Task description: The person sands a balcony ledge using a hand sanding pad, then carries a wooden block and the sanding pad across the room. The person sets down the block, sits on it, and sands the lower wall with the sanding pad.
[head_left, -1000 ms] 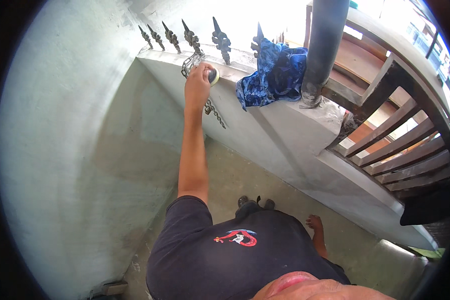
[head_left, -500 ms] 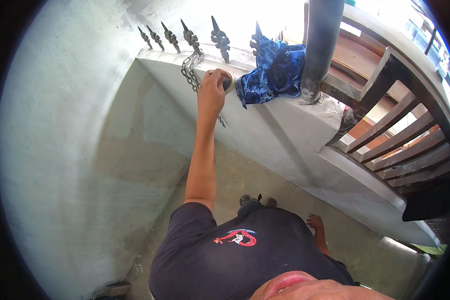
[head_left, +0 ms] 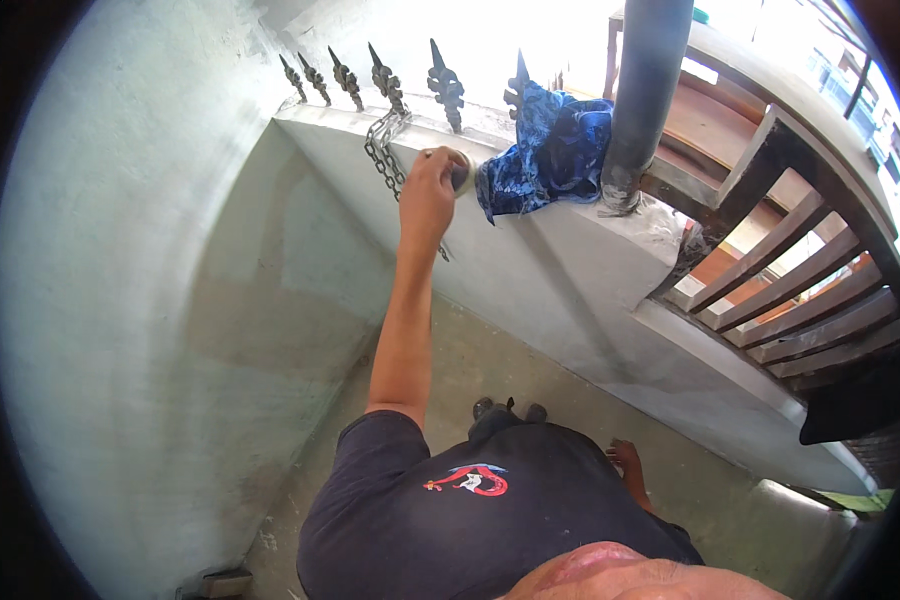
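The person stands close to a low concrete wall [head_left: 570, 270], one arm stretched up to its top edge. The left hand [head_left: 432, 190] is closed around a small round object [head_left: 459, 172], greyish with a pale rim, holding it right at the lip of the wall top; the fingers curl over it so that only part of it shows, and I cannot tell what it is exactly. Just to the left of that hand a dark metal chain [head_left: 382, 150] hangs down from the row of spiked iron finials [head_left: 446, 88] that runs along the wall top. Just to the right, almost touching the object, a crumpled blue patterned cloth [head_left: 550, 150] is draped over the edge. Beyond the cloth a grey round post [head_left: 645, 90] rises from the wall, and wooden railings [head_left: 800, 300] slant away further right. The right hand [head_left: 627, 463] hangs low by the person's side, well apart from everything on the wall; its fingers look loosely relaxed and it carries nothing that I can see.
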Available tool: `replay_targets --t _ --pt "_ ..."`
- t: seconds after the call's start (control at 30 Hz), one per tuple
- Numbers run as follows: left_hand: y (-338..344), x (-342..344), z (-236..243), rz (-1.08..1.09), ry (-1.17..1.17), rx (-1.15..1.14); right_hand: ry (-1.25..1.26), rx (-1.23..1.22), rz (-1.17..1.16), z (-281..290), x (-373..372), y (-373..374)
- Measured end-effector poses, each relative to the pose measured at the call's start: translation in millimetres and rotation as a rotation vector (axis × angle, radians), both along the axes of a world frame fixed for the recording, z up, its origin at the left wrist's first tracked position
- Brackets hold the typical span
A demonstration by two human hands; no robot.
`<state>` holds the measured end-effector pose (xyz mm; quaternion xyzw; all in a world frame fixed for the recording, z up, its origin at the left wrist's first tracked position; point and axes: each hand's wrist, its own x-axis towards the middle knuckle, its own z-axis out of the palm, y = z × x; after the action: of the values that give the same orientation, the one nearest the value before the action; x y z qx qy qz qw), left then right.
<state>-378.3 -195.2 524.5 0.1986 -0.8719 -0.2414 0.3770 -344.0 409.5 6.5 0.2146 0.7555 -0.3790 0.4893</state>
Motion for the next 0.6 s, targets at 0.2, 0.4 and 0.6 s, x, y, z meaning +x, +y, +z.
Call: replay_targets --t 0.2,0.4,0.6 --pt "-5 -1 0 -0.052 0.055 -0.113 0.006 -0.053 -0.034 -5 -3 -4" --pt "-6 -5 -1 0.138 0.134 -0.051 0.044 -0.036 0.037 -7 -13 -13" --pt "-7 -6 -1 0.002 0.035 -0.071 0.01 -0.067 0.036 -4 -16 -19"
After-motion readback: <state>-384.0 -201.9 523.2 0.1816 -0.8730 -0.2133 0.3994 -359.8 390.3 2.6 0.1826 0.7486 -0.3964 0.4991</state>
